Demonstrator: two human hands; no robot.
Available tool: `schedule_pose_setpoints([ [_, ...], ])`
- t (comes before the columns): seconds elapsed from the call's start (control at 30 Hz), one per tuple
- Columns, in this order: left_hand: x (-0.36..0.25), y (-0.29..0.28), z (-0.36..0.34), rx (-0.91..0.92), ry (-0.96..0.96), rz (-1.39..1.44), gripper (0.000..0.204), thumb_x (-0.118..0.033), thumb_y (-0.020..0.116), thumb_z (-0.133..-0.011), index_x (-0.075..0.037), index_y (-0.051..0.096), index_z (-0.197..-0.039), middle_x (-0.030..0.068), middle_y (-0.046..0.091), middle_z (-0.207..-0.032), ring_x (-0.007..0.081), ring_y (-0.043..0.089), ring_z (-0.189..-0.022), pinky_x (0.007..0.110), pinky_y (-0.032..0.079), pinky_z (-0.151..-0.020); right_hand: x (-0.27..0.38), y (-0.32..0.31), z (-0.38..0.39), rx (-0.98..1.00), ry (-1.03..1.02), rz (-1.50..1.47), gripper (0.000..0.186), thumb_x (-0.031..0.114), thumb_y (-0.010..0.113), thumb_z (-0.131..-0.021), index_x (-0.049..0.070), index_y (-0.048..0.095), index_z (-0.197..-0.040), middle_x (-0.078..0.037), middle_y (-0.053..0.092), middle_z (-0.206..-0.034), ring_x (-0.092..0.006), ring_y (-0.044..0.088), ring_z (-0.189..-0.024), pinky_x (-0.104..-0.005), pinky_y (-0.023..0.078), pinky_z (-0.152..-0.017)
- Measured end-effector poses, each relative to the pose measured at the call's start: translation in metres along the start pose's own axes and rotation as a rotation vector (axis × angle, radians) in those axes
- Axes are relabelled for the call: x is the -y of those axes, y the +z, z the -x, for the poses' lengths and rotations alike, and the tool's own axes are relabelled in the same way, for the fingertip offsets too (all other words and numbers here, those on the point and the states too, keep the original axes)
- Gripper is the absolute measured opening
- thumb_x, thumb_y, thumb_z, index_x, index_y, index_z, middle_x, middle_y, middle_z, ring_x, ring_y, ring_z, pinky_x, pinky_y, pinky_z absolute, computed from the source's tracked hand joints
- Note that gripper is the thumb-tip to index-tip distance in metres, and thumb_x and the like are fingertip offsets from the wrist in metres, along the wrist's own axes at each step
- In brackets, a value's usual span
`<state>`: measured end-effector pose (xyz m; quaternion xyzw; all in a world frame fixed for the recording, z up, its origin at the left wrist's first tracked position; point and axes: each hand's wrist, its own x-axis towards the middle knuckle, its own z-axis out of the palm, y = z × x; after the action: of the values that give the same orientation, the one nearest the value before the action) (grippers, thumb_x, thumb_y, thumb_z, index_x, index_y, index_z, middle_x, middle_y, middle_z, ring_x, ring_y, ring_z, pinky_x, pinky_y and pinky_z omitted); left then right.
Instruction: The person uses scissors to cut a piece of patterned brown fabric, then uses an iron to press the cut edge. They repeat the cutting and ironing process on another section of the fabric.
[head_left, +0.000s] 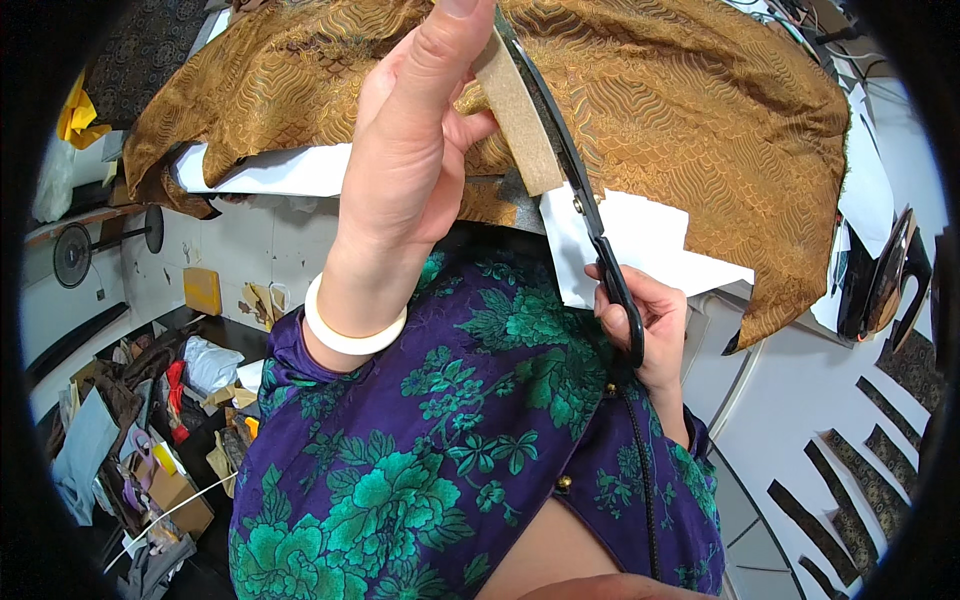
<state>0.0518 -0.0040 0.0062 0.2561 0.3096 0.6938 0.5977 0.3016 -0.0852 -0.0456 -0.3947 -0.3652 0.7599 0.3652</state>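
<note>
My left hand [410,150], a white bangle at its wrist, is raised near the top centre, gripping a narrow tan strip [520,120] with a darker material along its edge. My right hand [650,320] is closed round the handles of black scissors [625,310], whose blades lie along the strip's right edge, pointing up and away from me. Behind the scissors are white paper pieces [650,240] on a gold-brown patterned brocade cloth [730,130] spread over the work surface. Whether the blade tips touch the material is unclear.
An iron [880,280] stands at the right. Dark patterned strips [840,480] lie on a white surface [770,410] at lower right. A jumbled pile of bags, fabric and tools [170,470] fills the lower left. Dumbbell-like black discs [72,255] sit at the far left.
</note>
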Motion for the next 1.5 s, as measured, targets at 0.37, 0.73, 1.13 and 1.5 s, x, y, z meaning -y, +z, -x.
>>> schedule_pose_setpoints([
  [0.37,-0.002,0.001,0.005,-0.038,-0.035,-0.005,0.056,-0.04,0.06,-0.103,-0.007,0.045,-0.147,0.0051,0.064,-0.13,0.0171,0.062,-0.117,0.036,0.05,-0.102,-0.002,-0.001,0.001,-0.017,0.016,-0.015,0.047,0.003,0.081,-0.085,-0.01,0.065,-0.127,-0.003,0.062,-0.095,-0.0066,0.058,-0.081,-0.0198,0.048,-0.07],
  [0.73,-0.004,0.01,0.005,-0.104,-0.049,0.002,0.058,-0.038,0.062,-0.101,-0.009,0.045,-0.148,0.0045,0.063,-0.131,0.0173,0.062,-0.118,0.036,0.049,-0.103,-0.003,-0.002,0.001,-0.023,0.018,-0.006,0.046,0.001,0.08,-0.086,-0.012,0.063,-0.127,-0.002,0.063,-0.095,-0.0062,0.06,-0.082,-0.0199,0.05,-0.074],
  [1.13,-0.003,0.004,0.0,-0.118,0.096,-0.285,0.062,-0.05,0.06,-0.1,-0.012,0.046,-0.148,0.0031,0.057,-0.143,0.0166,0.055,-0.131,0.037,0.046,-0.109,-0.003,0.001,0.002,-0.046,0.012,0.035,0.044,0.0,0.079,-0.087,-0.011,0.064,-0.127,-0.003,0.063,-0.097,-0.0067,0.06,-0.084,-0.0204,0.05,-0.076],
  [1.5,-0.003,0.001,0.001,-0.098,0.098,-0.28,0.066,-0.052,0.061,-0.1,-0.01,0.046,-0.148,0.0032,0.058,-0.142,0.0165,0.056,-0.13,0.037,0.047,-0.108,-0.005,0.001,0.002,-0.056,-0.011,0.054,0.041,0.001,0.076,-0.088,-0.011,0.064,-0.126,-0.002,0.063,-0.092,-0.0049,0.055,-0.076,-0.0194,0.044,-0.068],
])
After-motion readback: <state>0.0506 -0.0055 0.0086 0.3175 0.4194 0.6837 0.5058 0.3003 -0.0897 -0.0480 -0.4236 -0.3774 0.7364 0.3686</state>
